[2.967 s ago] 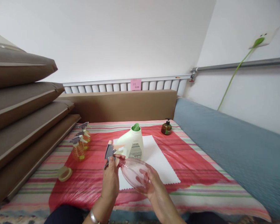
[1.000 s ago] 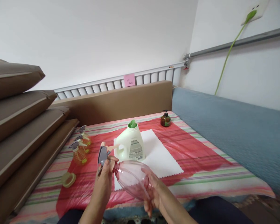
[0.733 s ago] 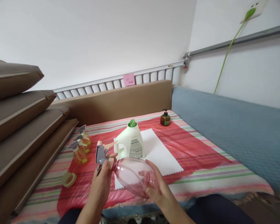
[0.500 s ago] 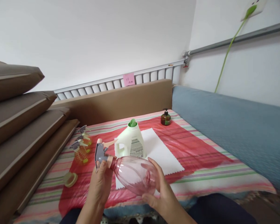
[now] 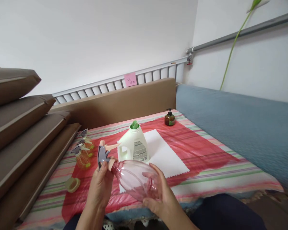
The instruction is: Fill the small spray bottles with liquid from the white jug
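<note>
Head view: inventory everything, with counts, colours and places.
Pink spray bottle: one, clear pink, held, front
Sheet: one, white, centre
Jug: one, pale green, on sheet
Standing spray bottles: three, yellowish, left
Round piece: one, greenish, left
Pump bottle: one, brown, back right
Cloth: one, striped, centre
Film: one, red, over cloth
Radiator: one, white, back
Note: one, pink, on radiator
Board: one, brown, before radiator
Cushions: four or more, brown, left
Panel: one, blue, right
Pipe: one, grey, right
Cord: one, green, right
Walls: two, white, behind
Legs: two, dark, bottom
Left hand: one, bare, bottle's neck
Right hand: one, bare, bottle's base
</note>
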`<state>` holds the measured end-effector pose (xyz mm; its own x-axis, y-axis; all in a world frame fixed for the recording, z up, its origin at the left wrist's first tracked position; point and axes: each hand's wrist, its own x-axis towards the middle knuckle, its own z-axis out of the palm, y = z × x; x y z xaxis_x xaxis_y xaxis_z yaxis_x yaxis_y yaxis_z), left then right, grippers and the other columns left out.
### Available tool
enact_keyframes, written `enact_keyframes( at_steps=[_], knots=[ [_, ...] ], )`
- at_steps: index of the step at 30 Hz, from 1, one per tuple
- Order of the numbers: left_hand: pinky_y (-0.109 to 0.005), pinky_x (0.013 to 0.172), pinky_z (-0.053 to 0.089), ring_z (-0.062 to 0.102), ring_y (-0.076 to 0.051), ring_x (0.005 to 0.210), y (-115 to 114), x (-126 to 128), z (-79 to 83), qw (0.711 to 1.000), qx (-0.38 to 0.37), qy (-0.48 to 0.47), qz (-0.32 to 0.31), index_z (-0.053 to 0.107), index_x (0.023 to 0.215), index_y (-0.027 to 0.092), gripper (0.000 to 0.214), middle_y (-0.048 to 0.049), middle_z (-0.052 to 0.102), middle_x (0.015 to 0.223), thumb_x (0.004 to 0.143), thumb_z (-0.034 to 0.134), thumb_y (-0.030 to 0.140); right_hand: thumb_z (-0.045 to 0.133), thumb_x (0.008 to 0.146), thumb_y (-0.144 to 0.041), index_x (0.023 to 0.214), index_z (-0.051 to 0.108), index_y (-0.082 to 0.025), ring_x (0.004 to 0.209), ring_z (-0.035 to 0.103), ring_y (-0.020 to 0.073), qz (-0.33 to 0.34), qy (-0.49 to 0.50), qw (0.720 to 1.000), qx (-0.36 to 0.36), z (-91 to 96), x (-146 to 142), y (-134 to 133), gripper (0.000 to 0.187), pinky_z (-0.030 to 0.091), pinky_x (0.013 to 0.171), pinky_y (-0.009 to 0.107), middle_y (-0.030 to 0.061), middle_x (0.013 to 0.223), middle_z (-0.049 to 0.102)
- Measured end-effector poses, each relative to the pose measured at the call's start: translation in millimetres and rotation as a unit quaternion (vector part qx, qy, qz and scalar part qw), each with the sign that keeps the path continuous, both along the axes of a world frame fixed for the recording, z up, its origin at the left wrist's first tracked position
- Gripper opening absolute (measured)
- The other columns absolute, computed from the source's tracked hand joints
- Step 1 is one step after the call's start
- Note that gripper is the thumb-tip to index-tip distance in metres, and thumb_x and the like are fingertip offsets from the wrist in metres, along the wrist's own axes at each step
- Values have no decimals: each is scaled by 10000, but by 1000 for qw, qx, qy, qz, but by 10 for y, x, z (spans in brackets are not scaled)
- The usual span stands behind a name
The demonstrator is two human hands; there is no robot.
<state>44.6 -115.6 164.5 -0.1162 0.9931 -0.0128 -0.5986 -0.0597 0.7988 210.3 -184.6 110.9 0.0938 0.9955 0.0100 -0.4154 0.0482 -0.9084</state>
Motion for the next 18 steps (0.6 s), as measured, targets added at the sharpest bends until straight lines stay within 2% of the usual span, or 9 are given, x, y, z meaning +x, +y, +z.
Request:
enact_keyframes(
  at_steps=[3, 8, 12, 18],
  knots=[
    [-201, 610, 497, 582, -104, 646, 21, -21, -16, 1000, 7, 16, 0, 681, 733, 136, 276, -18, 655, 724, 573, 785, 335, 796, 504, -428, 1248, 301, -280, 708, 561, 147, 26, 37, 999, -25, -2, 15, 29, 906, 475, 583, 282, 77, 1082, 492],
    [-191, 581, 482, 569, -103, 629, 44, -14, -26, 999, 7, 42, -6, 674, 706, 127, 271, -27, 651, 710, 580, 780, 343, 771, 511, -517, 1282, 231, -268, 616, 535, 110, 75, 33, 994, -67, 42, 90, 43, 974, 416, 442, 220, 97, 1096, 477],
    [-184, 581, 478, 549, -84, 595, 60, 8, -19, 998, 15, 54, -6, 654, 642, 126, 254, -13, 632, 672, 589, 776, 343, 758, 515, -541, 1309, 195, -254, 589, 532, 99, 88, 23, 992, -85, 42, 136, 55, 1015, 419, 462, 235, 103, 1104, 492],
    [-185, 596, 477, 552, -82, 598, 111, -12, -37, 998, 4, 65, -12, 676, 743, 126, 276, -8, 628, 667, 575, 791, 312, 759, 511, -526, 1302, 213, -261, 648, 574, 134, 79, 25, 992, -93, 20, 116, 62, 997, 439, 503, 257, 102, 1108, 497]
  ],
)
